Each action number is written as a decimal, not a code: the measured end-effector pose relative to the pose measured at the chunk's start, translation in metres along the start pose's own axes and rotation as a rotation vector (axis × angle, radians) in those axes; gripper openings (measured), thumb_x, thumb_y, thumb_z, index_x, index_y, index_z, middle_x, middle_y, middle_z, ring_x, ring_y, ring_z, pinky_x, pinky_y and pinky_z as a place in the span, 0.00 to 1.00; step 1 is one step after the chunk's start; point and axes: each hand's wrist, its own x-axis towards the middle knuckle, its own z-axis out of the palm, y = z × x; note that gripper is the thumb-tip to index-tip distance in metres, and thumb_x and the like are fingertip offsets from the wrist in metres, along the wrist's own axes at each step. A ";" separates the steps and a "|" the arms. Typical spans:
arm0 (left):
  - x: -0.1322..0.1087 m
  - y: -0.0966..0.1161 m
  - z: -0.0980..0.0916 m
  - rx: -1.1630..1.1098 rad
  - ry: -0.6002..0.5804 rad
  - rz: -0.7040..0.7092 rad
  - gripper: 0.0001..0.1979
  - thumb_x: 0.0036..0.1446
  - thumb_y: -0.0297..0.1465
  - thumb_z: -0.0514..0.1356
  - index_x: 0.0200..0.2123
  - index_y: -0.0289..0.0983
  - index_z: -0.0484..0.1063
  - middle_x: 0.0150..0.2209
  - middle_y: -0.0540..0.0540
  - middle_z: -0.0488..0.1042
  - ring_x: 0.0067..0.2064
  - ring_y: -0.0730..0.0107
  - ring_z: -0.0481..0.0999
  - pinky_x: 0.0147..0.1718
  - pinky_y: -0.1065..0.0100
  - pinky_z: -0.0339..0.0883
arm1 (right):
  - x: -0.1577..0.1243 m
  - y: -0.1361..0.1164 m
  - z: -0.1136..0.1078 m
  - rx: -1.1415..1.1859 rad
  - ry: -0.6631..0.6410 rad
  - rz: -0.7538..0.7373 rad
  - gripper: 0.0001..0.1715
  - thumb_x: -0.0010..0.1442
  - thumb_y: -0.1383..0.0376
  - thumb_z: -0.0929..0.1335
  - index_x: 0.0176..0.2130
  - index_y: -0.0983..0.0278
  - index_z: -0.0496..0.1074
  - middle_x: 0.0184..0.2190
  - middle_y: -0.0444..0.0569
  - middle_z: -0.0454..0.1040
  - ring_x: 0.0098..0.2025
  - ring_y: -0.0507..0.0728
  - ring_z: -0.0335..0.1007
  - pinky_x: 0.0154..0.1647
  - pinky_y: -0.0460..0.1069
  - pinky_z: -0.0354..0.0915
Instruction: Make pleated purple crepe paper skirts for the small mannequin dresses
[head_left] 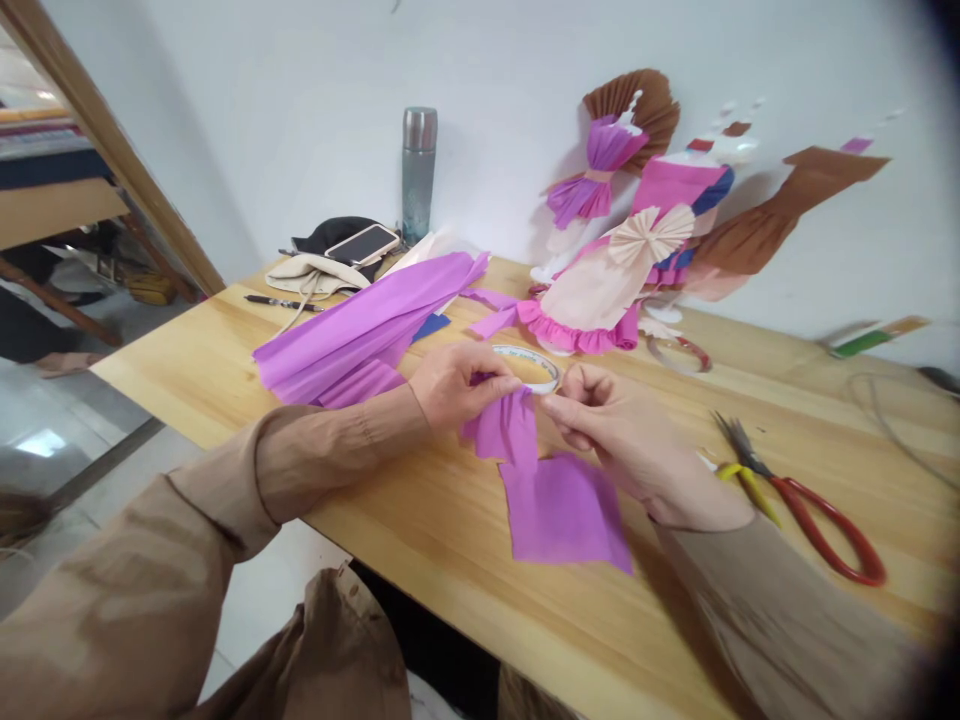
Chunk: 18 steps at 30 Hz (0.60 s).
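Observation:
My left hand [463,382] is closed, thumb and fingers pinching the gathered top edge of a small purple crepe paper piece [513,432] that hangs down in folds. Just right of it, my right hand [611,420] is curled with thumb and forefinger pressed together by the paper's edge; what lies between them is too small to make out. A tape roll [527,354] shows as a ring between and behind both hands. Below them, a flat purple crepe paper piece [566,510] lies on the wooden table [420,520].
Large folded purple crepe paper [360,325] lies left, near a pen [281,302], phone [363,244] and bottle [418,175]. Red-handled scissors [814,510] rest at right beside a yellow-handled tool [754,490]. Paper dress figures [592,285] lean on the wall.

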 end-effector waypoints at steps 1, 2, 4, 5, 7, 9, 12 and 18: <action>0.001 -0.001 0.000 -0.006 0.002 -0.025 0.11 0.59 0.31 0.61 0.24 0.34 0.75 0.23 0.50 0.74 0.26 0.77 0.69 0.27 0.74 0.62 | 0.000 -0.001 -0.004 -0.005 -0.019 -0.005 0.31 0.42 0.51 0.79 0.22 0.61 0.57 0.12 0.34 0.56 0.14 0.44 0.49 0.16 0.43 0.43; 0.002 -0.003 0.000 -0.006 0.001 -0.046 0.11 0.58 0.30 0.61 0.24 0.34 0.76 0.23 0.50 0.74 0.26 0.77 0.69 0.27 0.74 0.61 | 0.000 0.000 -0.008 -0.016 -0.023 -0.025 0.29 0.45 0.50 0.77 0.22 0.61 0.58 0.12 0.35 0.57 0.14 0.45 0.49 0.16 0.43 0.42; 0.003 -0.005 -0.001 0.008 0.004 -0.069 0.11 0.57 0.30 0.61 0.24 0.34 0.76 0.23 0.50 0.74 0.26 0.77 0.68 0.26 0.74 0.60 | 0.001 0.001 -0.014 -0.085 0.027 -0.139 0.24 0.52 0.50 0.74 0.24 0.61 0.61 0.15 0.37 0.61 0.16 0.46 0.51 0.17 0.44 0.46; 0.003 -0.006 -0.001 0.022 0.001 -0.066 0.11 0.57 0.30 0.61 0.24 0.34 0.76 0.22 0.50 0.74 0.26 0.77 0.68 0.26 0.73 0.59 | 0.002 0.002 -0.017 -0.158 0.065 -0.225 0.20 0.55 0.52 0.72 0.26 0.61 0.64 0.18 0.39 0.64 0.17 0.47 0.54 0.18 0.45 0.49; 0.002 -0.008 -0.002 0.051 -0.011 -0.034 0.11 0.58 0.31 0.61 0.24 0.34 0.77 0.22 0.50 0.74 0.25 0.77 0.68 0.26 0.73 0.59 | 0.004 0.005 -0.019 -0.372 0.120 -0.408 0.10 0.58 0.57 0.70 0.33 0.61 0.71 0.24 0.43 0.71 0.22 0.50 0.60 0.22 0.47 0.55; 0.000 -0.009 -0.001 0.078 -0.036 0.013 0.11 0.59 0.32 0.61 0.26 0.35 0.78 0.22 0.49 0.75 0.26 0.76 0.69 0.27 0.72 0.60 | 0.007 0.008 -0.020 -0.579 0.097 -0.531 0.11 0.60 0.61 0.67 0.41 0.61 0.75 0.32 0.48 0.77 0.28 0.53 0.67 0.28 0.49 0.61; -0.004 -0.009 0.002 0.114 -0.054 0.079 0.11 0.61 0.34 0.61 0.31 0.35 0.80 0.28 0.47 0.79 0.31 0.71 0.74 0.32 0.69 0.65 | 0.010 0.012 -0.019 -0.703 -0.040 -0.601 0.13 0.62 0.64 0.64 0.42 0.62 0.77 0.38 0.51 0.80 0.37 0.57 0.74 0.37 0.52 0.66; -0.005 -0.010 0.002 0.141 -0.058 0.131 0.15 0.60 0.39 0.62 0.44 0.35 0.79 0.42 0.41 0.80 0.41 0.66 0.78 0.42 0.66 0.71 | 0.016 0.018 -0.022 -0.729 -0.134 -0.559 0.13 0.61 0.65 0.62 0.32 0.61 0.76 0.29 0.48 0.78 0.31 0.56 0.72 0.34 0.51 0.65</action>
